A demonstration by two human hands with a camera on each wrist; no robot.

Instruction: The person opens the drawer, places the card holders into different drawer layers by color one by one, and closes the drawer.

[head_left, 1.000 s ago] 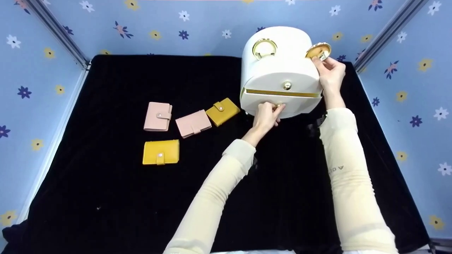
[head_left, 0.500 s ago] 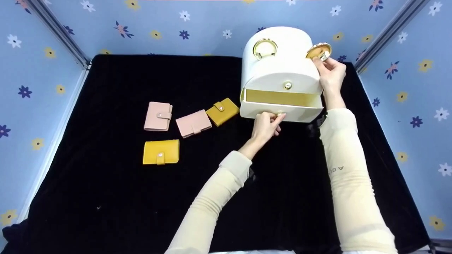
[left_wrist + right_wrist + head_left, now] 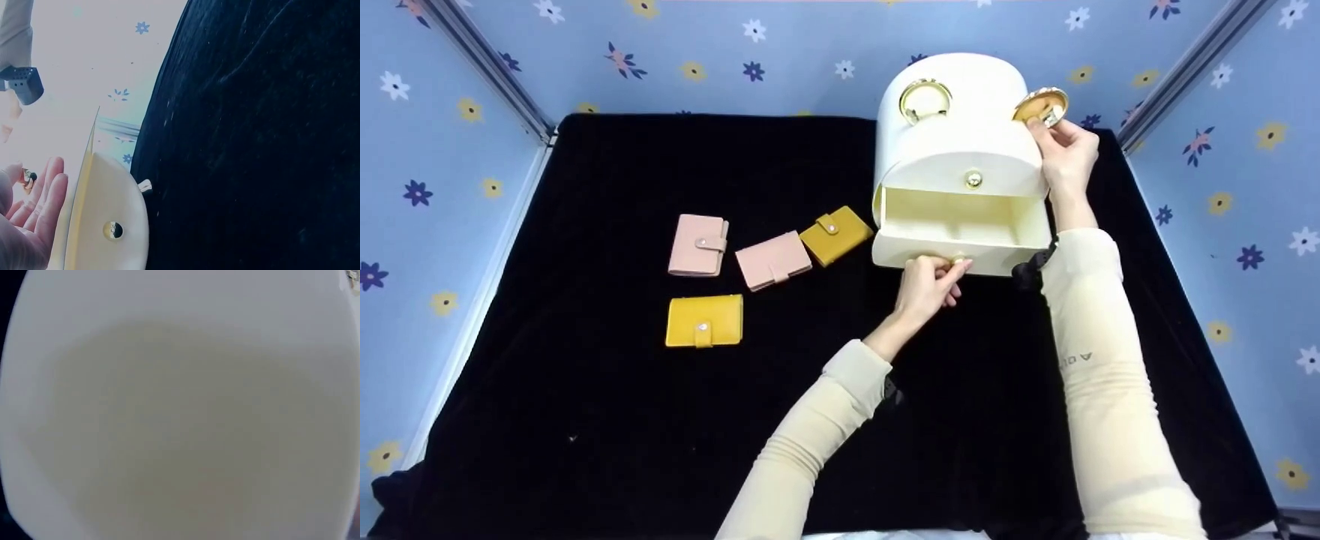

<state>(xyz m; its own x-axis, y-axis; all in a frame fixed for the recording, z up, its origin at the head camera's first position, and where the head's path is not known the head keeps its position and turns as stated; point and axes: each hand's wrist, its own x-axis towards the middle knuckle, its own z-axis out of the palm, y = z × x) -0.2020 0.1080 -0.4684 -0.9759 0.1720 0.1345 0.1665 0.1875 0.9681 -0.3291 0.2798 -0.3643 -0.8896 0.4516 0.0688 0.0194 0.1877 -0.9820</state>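
Note:
A white box [image 3: 960, 131] with a rounded back and two drawers stands at the back right in the head view. Its lower drawer [image 3: 1009, 259] is pulled well out, and the part of its inside that shows is bare. My left hand [image 3: 922, 289] pinches the small knob on that drawer's front. The upper drawer, with a gold knob [image 3: 974, 178], is closed. On the box's right side, my right hand [image 3: 1069, 161] grips the base of a gold ring handle [image 3: 1042, 101]. The white box wall fills most of the right wrist view.
Left of the box lie a mustard wallet [image 3: 836, 235], two pink wallets, one nearer [image 3: 772, 259] and one farther left [image 3: 697, 246], and a yellow wallet [image 3: 705, 321]. A second gold ring [image 3: 948, 97] is on the box's left. Flowered blue panels [image 3: 780, 67] surround the black cloth [image 3: 622, 420].
The lower drawer has come out toward the person from a narrow gap to wide open, with my left hand moving along on its knob. My right hand has stayed on the ring handle.

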